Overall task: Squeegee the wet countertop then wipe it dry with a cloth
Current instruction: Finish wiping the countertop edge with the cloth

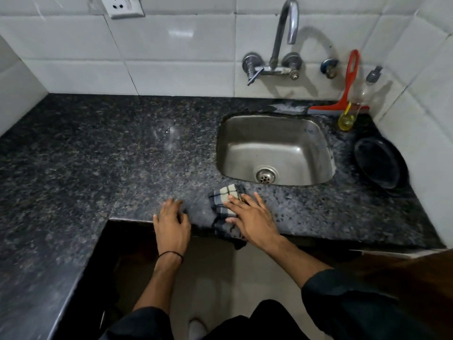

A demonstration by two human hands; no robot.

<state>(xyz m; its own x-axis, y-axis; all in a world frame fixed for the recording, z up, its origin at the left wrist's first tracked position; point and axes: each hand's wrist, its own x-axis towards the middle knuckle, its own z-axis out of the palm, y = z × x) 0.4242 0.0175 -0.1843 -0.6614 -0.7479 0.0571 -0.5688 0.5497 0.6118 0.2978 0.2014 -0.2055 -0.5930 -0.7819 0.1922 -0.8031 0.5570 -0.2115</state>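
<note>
Now the right hand point(255, 218) lies flat with fingers spread, pressing the cloth point(226, 204) on the countertop point(98, 153) just in front of the sink point(274, 150). Its long axis runs from the sink to the front edge, where it hangs over. The left hand point(171, 223) rests beside it at the edge, fingers curled, holding nothing. The squeegee point(343, 94) leans on the wall behind the sink, handle up.

I see a wall of glossy white square tiles point(176, 45) behind the counter, and it turns at both the left and the right corner. A white electric socket plate point(122, 6) sits high on the left part. A curved chrome wall tap point(284, 33) is fixed further right. Below the counter's front edge is a pale beige floor point(257, 278). The light is dim and makes soft reflections on the tiles.
</note>
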